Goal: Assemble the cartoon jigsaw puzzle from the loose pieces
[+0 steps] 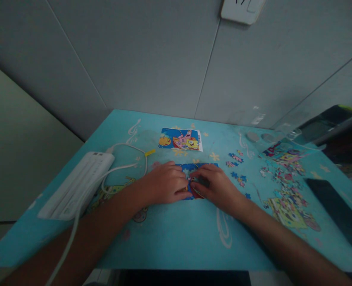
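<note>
A partly assembled jigsaw puzzle [197, 193] with a blue border lies on the light blue table, mostly covered by my two hands. My left hand [169, 183] rests on its left part, fingers bent and close together; whether they hold a piece is hidden. Over the right part, my right hand [214, 183] has its thumb and fingertips apart above the puzzle's middle, with nothing clear between them. Behind the puzzle lies a printed picture card [180, 139] showing cartoon figures. Small groups of puzzle pieces [238, 178] sit right of my right hand.
A white power strip [78, 184] with white cables is at the left. Many loose pieces [286, 178] spread at the right, near a dark phone [337, 210]. Clear containers [286, 137] stand at the back right. A grey wall borders the table [176, 238].
</note>
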The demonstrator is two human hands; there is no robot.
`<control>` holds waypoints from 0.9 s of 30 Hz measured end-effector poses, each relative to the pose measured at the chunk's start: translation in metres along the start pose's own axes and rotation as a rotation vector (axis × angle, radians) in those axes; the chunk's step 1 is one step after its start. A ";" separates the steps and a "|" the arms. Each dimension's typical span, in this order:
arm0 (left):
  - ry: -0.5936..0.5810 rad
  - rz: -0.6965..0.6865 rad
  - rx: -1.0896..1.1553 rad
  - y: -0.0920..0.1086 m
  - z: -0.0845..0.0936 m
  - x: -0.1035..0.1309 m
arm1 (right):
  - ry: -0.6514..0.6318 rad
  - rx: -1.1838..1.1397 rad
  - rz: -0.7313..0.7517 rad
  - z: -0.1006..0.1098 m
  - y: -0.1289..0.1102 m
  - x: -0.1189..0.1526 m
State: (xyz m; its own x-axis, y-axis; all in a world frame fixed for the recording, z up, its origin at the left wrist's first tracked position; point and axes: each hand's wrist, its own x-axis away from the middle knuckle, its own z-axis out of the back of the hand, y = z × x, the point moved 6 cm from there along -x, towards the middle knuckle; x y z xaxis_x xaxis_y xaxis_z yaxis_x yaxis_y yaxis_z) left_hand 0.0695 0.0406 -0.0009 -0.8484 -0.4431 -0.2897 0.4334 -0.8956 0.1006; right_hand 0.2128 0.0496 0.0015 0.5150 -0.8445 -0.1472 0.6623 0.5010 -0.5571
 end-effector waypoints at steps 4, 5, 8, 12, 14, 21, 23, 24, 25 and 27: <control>-0.011 0.000 0.034 -0.001 -0.002 0.000 | 0.015 -0.126 -0.065 0.000 0.002 -0.001; -0.015 0.001 0.034 -0.001 -0.001 0.000 | 0.015 -0.178 -0.089 0.001 0.003 -0.001; -0.033 0.006 0.022 0.000 -0.001 0.000 | 0.070 -0.299 -0.164 0.015 0.010 0.003; -0.036 0.011 0.016 0.000 -0.002 0.000 | 0.138 -0.322 -0.283 0.038 0.032 0.015; -0.026 -0.005 0.012 0.001 -0.003 0.000 | 0.097 -0.298 -0.325 0.042 0.042 0.020; -0.013 -0.055 -0.024 0.007 -0.001 0.000 | 0.029 -0.265 -0.299 0.035 0.045 0.024; -0.009 -0.079 -0.038 0.009 0.002 -0.001 | 0.027 -0.281 -0.293 0.033 0.043 0.023; -0.005 -0.090 -0.044 0.010 0.003 -0.001 | 0.026 -0.289 -0.296 0.032 0.042 0.022; 0.004 -0.097 -0.048 0.011 0.004 -0.002 | 0.025 -0.295 -0.299 0.031 0.042 0.022; 0.038 -0.095 -0.051 0.012 0.006 -0.002 | 0.025 -0.303 -0.301 0.031 0.040 0.022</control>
State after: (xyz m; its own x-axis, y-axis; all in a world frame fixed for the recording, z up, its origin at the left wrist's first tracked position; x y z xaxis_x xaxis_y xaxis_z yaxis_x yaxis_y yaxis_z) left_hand 0.0750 0.0303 0.0064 -0.8749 -0.3533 -0.3313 0.3669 -0.9300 0.0227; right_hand 0.2677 0.0572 0.0011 0.3069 -0.9508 0.0409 0.5897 0.1562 -0.7924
